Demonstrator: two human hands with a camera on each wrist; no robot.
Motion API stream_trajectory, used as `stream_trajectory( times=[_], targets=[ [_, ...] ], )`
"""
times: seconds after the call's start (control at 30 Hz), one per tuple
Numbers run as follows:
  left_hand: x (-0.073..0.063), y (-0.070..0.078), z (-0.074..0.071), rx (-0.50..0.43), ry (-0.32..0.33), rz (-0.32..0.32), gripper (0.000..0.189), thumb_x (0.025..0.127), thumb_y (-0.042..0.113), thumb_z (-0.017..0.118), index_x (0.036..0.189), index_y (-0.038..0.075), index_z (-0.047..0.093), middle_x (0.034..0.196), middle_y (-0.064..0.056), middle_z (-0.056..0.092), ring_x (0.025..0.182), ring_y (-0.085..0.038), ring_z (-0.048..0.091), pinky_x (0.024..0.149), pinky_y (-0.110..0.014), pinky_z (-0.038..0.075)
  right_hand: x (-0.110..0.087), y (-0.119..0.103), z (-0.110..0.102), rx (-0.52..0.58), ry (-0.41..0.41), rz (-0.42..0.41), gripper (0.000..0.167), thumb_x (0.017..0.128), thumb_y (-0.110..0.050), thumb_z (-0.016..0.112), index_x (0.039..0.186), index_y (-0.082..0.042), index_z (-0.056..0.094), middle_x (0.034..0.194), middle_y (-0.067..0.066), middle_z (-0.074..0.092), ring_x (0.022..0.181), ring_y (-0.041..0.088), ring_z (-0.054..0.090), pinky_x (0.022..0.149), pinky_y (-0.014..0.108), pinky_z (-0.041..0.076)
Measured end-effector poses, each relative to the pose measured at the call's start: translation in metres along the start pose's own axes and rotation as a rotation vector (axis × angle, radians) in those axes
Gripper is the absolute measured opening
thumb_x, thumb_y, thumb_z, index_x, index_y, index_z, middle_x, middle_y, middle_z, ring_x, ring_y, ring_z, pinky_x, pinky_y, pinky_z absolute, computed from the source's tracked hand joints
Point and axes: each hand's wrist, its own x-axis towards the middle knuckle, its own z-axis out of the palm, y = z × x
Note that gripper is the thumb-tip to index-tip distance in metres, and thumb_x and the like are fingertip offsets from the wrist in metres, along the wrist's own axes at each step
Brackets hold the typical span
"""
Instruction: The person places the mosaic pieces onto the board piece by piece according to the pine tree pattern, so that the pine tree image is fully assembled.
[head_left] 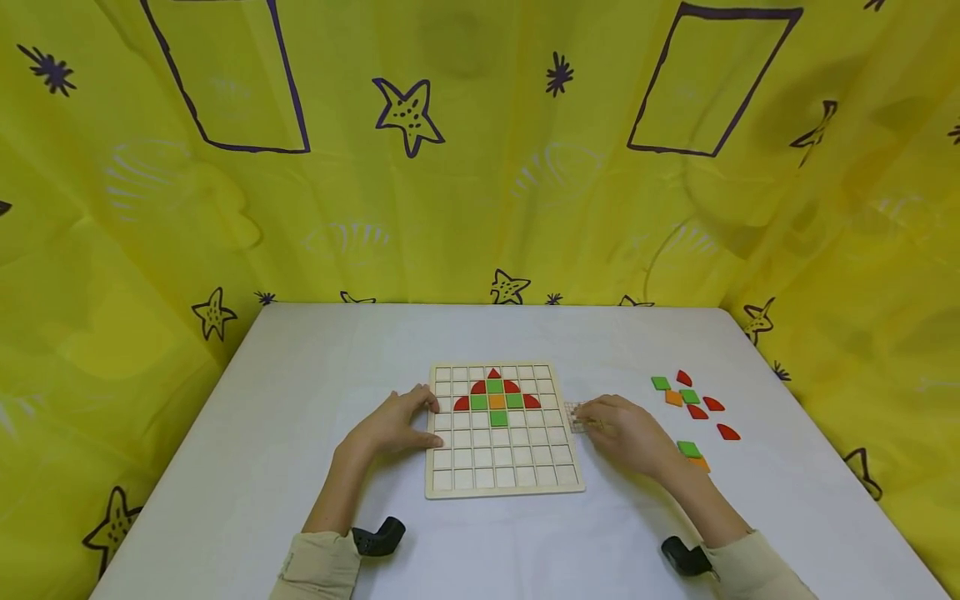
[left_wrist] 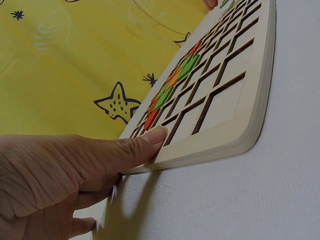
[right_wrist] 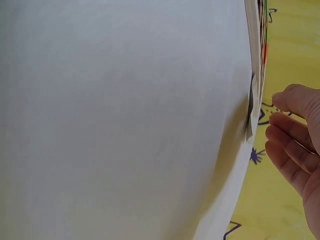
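A square wooden grid board (head_left: 465,458) lies on the table with red, green and orange tiles (head_left: 497,402) set in its upper cells in a pointed, symmetrical shape. My left hand (head_left: 390,422) is at the board's left edge, thumb and index finger spread apart along it. In the left wrist view the thumb (left_wrist: 156,135) rests on the rim, while other fingers hang lower beside it. My right hand (head_left: 626,433) is just off the right edge, fingers loosely bent over a small grid-printed card (head_left: 575,408) that sticks out from under the board. The right wrist view shows the fingertips (right_wrist: 275,120) apart from the card.
Loose tiles lie on the right of the table: several red quarter-rounds (head_left: 697,412), green squares (head_left: 660,383) and orange squares (head_left: 673,398). A green tile (head_left: 687,449) lies behind the right wrist. Yellow curtains (head_left: 480,208) surround the white table (head_left: 337,350).
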Motion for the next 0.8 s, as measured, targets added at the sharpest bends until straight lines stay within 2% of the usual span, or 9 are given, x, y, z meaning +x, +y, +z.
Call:
stream_trajectory(
  times=[0.33, 0.6, 0.8],
  targets=[
    [0.000, -0.001, 0.000, -0.002, -0.003, -0.006, 0.042, 0.080, 0.020, 0.089, 0.108, 0.014, 0.058, 0.145, -0.017, 0.056, 0.141, -0.035, 0.047, 0.126, -0.059, 0.011, -0.019, 0.020, -0.019, -0.013, 0.030, 0.107, 0.023, 0.087, -0.002, 0.078, 0.110, -0.002, 0.075, 0.111, 0.013, 0.072, 0.106, 0.036, 0.067, 0.090, 0.054, 0.059],
    [-0.001, -0.001, -0.001, -0.008, 0.000, 0.000, 0.042, 0.080, 0.019, 0.089, 0.108, 0.013, 0.058, 0.145, -0.017, 0.056, 0.142, -0.035, 0.047, 0.126, -0.058, 0.011, -0.033, 0.038, -0.035, 0.006, 0.054, 0.198, 0.022, 0.088, -0.002, 0.078, 0.110, -0.003, 0.074, 0.112, 0.015, 0.072, 0.094, 0.034, 0.068, 0.078, 0.052, 0.061],
    [-0.001, 0.000, -0.002, -0.013, -0.004, -0.001, 0.042, 0.080, 0.020, 0.089, 0.108, 0.013, 0.058, 0.146, -0.018, 0.055, 0.143, -0.035, 0.045, 0.126, -0.059, 0.011, -0.042, 0.053, -0.045, 0.018, 0.033, 0.274, 0.022, 0.090, -0.004, 0.076, 0.112, -0.001, 0.073, 0.122, 0.028, 0.066, 0.091, 0.039, 0.069, 0.079, 0.056, 0.060]
  ],
)
